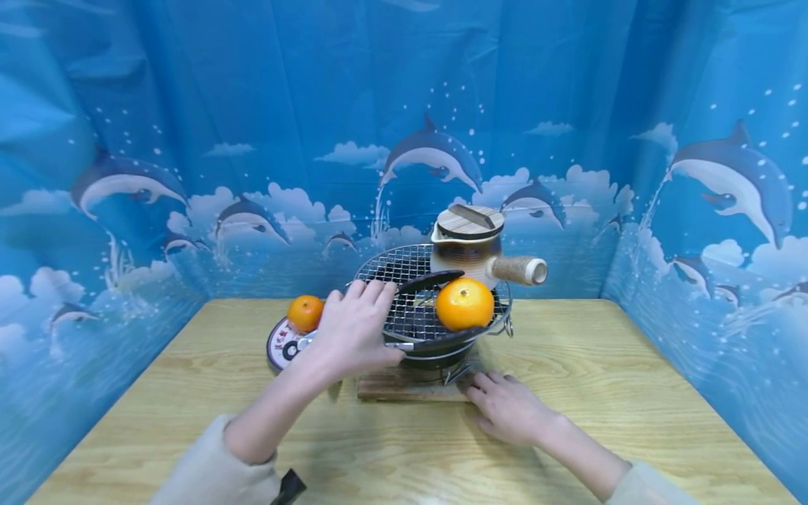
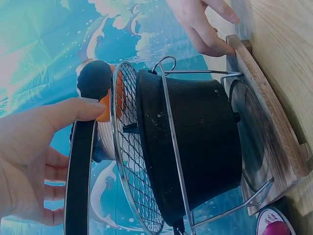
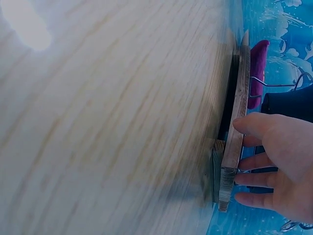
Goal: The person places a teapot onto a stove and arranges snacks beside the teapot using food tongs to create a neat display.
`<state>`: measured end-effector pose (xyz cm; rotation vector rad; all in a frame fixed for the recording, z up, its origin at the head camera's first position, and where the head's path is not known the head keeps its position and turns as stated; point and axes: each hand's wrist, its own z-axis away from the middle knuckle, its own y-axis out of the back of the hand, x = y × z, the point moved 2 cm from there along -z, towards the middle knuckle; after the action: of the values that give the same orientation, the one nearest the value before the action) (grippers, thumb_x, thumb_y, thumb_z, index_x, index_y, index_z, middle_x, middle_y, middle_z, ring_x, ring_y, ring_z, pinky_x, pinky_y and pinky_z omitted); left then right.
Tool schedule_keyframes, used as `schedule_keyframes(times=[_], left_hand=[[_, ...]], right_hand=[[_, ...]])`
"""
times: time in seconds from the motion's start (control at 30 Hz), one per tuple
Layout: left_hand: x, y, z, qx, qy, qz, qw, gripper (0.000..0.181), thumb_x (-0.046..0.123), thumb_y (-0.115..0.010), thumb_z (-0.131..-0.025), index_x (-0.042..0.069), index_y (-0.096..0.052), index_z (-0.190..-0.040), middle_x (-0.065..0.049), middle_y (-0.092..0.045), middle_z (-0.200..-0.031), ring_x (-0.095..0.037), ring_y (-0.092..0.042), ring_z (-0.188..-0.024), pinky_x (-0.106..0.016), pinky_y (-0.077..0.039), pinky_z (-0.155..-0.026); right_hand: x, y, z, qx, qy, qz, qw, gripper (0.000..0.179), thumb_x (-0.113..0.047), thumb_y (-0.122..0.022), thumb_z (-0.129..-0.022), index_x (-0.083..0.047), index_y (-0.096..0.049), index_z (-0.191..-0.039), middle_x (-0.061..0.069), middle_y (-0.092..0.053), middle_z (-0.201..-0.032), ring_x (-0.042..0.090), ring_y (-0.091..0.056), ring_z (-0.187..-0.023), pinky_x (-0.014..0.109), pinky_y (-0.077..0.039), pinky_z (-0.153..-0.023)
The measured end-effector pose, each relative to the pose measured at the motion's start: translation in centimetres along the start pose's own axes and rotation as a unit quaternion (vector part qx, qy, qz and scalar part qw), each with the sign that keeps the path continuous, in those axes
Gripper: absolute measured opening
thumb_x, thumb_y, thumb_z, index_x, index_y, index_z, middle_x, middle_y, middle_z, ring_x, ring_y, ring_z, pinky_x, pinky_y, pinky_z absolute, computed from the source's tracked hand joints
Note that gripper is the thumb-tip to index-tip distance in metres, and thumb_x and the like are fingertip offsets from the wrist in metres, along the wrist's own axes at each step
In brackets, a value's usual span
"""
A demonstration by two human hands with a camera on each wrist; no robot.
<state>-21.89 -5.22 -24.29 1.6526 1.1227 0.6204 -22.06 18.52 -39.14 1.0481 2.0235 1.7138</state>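
My left hand (image 1: 356,326) holds a pair of tongs (image 1: 432,280) with black tips. The tips reach to either side of a large orange (image 1: 465,304) at the front right of the round wire grate (image 1: 404,263). Below the grate is a black pot-shaped stove (image 2: 190,142) in a wire stand, on a wooden board (image 1: 410,389). At the board's right front corner rests my right hand (image 1: 508,410), its fingers fairly straight and the thumb at the edge (image 3: 234,152). A clay teapot (image 1: 467,252) with a wooden lid and wrapped handle stands on the grate behind the orange.
Left of the stove lies a patterned plate (image 1: 276,344) with a smaller orange fruit (image 1: 306,313) at it, partly hidden by my left arm. A purple object (image 3: 259,73) shows behind the board in the right wrist view. A blue dolphin curtain (image 1: 315,105) surrounds the table (image 1: 568,358).
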Motion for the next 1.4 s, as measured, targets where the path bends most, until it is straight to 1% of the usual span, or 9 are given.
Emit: schedule_keyframes(times=[0.1, 0.43, 0.57, 0.73, 1.07, 1.23, 1.4], left_hand=[[0.2, 0.0, -0.1, -0.005, 0.002, -0.001, 1.0, 0.094, 0.054, -0.075, -0.062, 0.008, -0.042, -0.137, -0.009, -0.049, -0.131, -0.028, -0.045, -0.112, -0.047, -0.041, -0.084], [0.4, -0.1, -0.5, -0.016, 0.01, 0.005, 0.9998, 0.091, 0.054, -0.073, -0.064, 0.009, -0.043, -0.136, -0.009, -0.049, -0.13, -0.027, -0.044, -0.111, -0.046, -0.04, -0.087], [0.5, 0.0, -0.7, -0.028, 0.018, 0.014, 0.9994, 0.09, 0.053, -0.074, -0.064, 0.009, -0.043, -0.136, -0.009, -0.05, -0.129, -0.027, -0.044, -0.11, -0.046, -0.04, -0.087], [0.5, 0.1, -0.8, -0.042, 0.024, 0.021, 0.9986, 0.091, 0.054, -0.074, -0.063, 0.009, -0.043, -0.135, -0.01, -0.05, -0.127, -0.028, -0.044, -0.109, -0.045, -0.041, -0.087], [0.4, 0.3, -1.1, -0.068, 0.036, 0.04, 0.9962, 0.091, 0.054, -0.075, -0.063, 0.009, -0.044, -0.135, -0.011, -0.049, -0.126, -0.028, -0.044, -0.11, -0.046, -0.041, -0.089], [0.4, 0.2, -1.2, -0.071, 0.039, 0.046, 0.9957, 0.088, 0.054, -0.075, -0.062, 0.009, -0.046, -0.132, -0.011, -0.051, -0.123, -0.028, -0.045, -0.107, -0.045, -0.041, -0.088], [0.4, 0.0, -1.1, -0.072, 0.039, 0.05, 0.9954, 0.091, 0.054, -0.075, -0.061, 0.008, -0.045, -0.133, -0.011, -0.051, -0.122, -0.028, -0.045, -0.107, -0.044, -0.042, -0.088]], right_hand=[[0.0, 0.0, 0.0, -0.001, -0.001, 0.001, 1.0, 0.037, -0.027, -0.068, -0.079, -0.009, -0.063, -0.111, 0.003, -0.056, -0.098, 0.021, -0.054, -0.087, 0.037, -0.05, -0.069], [0.0, -0.1, -0.1, 0.015, 0.002, 0.001, 0.9999, 0.038, -0.027, -0.069, -0.078, -0.008, -0.063, -0.111, 0.005, -0.058, -0.099, 0.022, -0.055, -0.087, 0.038, -0.05, -0.069], [0.0, -0.1, -0.1, 0.014, 0.002, 0.004, 0.9999, 0.038, -0.027, -0.069, -0.078, -0.008, -0.063, -0.111, 0.005, -0.058, -0.1, 0.022, -0.055, -0.087, 0.038, -0.051, -0.069], [0.0, 0.1, -0.2, 0.008, -0.003, 0.004, 1.0, 0.035, -0.028, -0.068, -0.08, -0.008, -0.064, -0.109, 0.004, -0.058, -0.098, 0.021, -0.055, -0.086, 0.036, -0.05, -0.068], [-0.1, 0.1, -0.3, 0.012, -0.005, 0.005, 0.9999, 0.031, -0.027, -0.066, -0.081, -0.009, -0.064, -0.107, 0.005, -0.058, -0.098, 0.022, -0.056, -0.086, 0.036, -0.051, -0.068], [-0.1, 0.0, -0.2, 0.016, -0.006, 0.005, 0.9998, 0.033, -0.028, -0.066, -0.082, -0.009, -0.064, -0.109, 0.005, -0.059, -0.1, 0.022, -0.056, -0.087, 0.036, -0.051, -0.068], [-0.2, 0.0, -0.1, 0.025, -0.001, 0.01, 0.9997, 0.033, -0.028, -0.067, -0.081, -0.008, -0.064, -0.107, 0.005, -0.059, -0.098, 0.021, -0.056, -0.085, 0.035, -0.051, -0.067]])
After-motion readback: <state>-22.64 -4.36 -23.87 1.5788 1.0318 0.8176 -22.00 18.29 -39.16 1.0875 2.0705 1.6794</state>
